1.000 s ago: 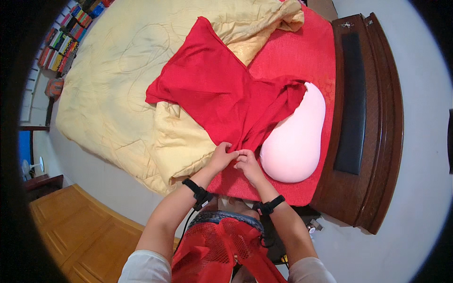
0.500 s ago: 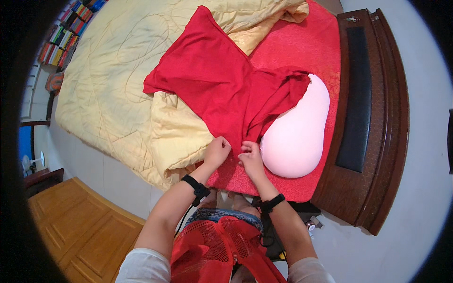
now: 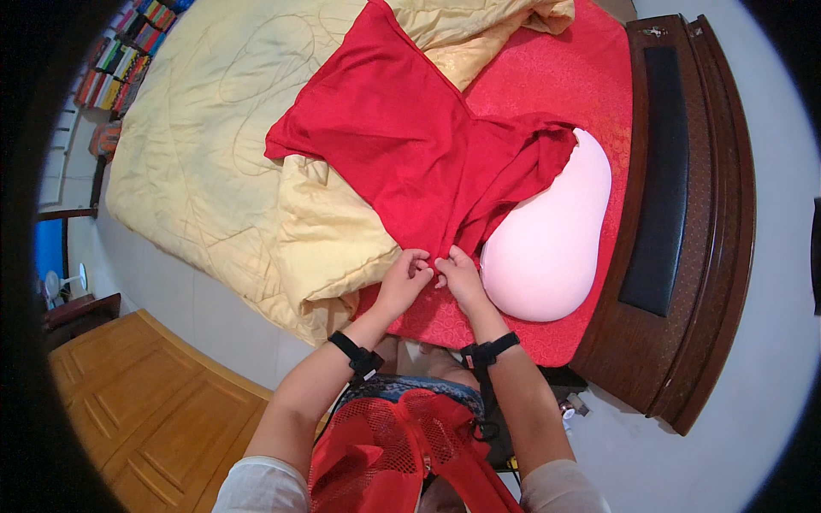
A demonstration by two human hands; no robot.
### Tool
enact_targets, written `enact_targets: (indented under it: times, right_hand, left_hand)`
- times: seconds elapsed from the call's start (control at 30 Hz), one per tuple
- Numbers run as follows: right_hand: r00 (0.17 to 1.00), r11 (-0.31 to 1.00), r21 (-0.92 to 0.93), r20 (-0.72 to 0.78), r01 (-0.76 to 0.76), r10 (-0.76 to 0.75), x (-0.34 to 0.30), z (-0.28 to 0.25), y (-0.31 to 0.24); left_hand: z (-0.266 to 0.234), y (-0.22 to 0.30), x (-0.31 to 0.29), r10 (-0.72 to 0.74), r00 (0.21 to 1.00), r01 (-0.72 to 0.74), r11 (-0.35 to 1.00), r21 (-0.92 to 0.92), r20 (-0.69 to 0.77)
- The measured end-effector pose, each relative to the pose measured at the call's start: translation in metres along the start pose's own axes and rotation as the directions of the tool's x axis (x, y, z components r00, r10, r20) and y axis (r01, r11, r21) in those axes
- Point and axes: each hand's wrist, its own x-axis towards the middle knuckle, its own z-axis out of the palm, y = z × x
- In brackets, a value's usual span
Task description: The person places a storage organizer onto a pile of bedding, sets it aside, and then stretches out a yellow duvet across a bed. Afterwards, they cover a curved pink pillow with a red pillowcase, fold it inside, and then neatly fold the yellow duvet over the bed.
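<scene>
A red garment (image 3: 389, 137) lies spread over the bed, its fabric narrowing toward my body. At that near end, my left hand (image 3: 404, 282) pinches the cloth with curled fingers. Just beside it, my right hand (image 3: 463, 279) has its thumb and fingers bent in on the same edge. The fingertips of both hands nearly meet, and the bit of fabric between them is mostly hidden. To the right, a smooth pink pillow (image 3: 552, 256) rests under one part of the garment, close to my right hand.
A cream quilt (image 3: 197, 171) covers the bed's left side, bunched near my left forearm. Red patterned bedding (image 3: 556, 77) shows beneath. A dark wooden headboard (image 3: 710, 214) rises at the right. Behind my left arm is a wooden panelled surface (image 3: 154, 402); books (image 3: 115, 64) stand at far left.
My hands have drawn closer together at the garment's near end. The right hand's fingers have curled in onto the cloth. The whole view has shifted slightly.
</scene>
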Motion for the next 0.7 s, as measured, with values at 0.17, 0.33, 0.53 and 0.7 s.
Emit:
enact_targets:
  times: [0.17,0.33,0.53,0.7]
  right_hand:
    - [0.970,0.935,-0.269,-0.009,0.231,-0.242,-0.002,0.010,0.011]
    - [0.932,0.913,-0.188,0.103,0.362,-0.348,-0.016,0.021,-0.018]
    - [0.815,0.685,-0.615,-0.116,0.390,-0.568,-0.025,0.019,-0.067]
    - [0.712,0.224,-0.933,0.047,0.282,-0.700,-0.008,0.026,-0.107]
  left_hand:
    - [0.016,0.000,0.009,-0.018,0.992,0.001,0.991,-0.135,-0.125]
    - [0.011,0.026,0.019,0.004,0.999,-0.019,0.957,-0.289,-0.051]
    - [0.003,0.035,0.018,-0.068,0.965,-0.055,0.894,-0.444,-0.255]
    - [-0.004,0.051,0.006,0.133,0.968,-0.150,0.987,-0.064,-0.211]
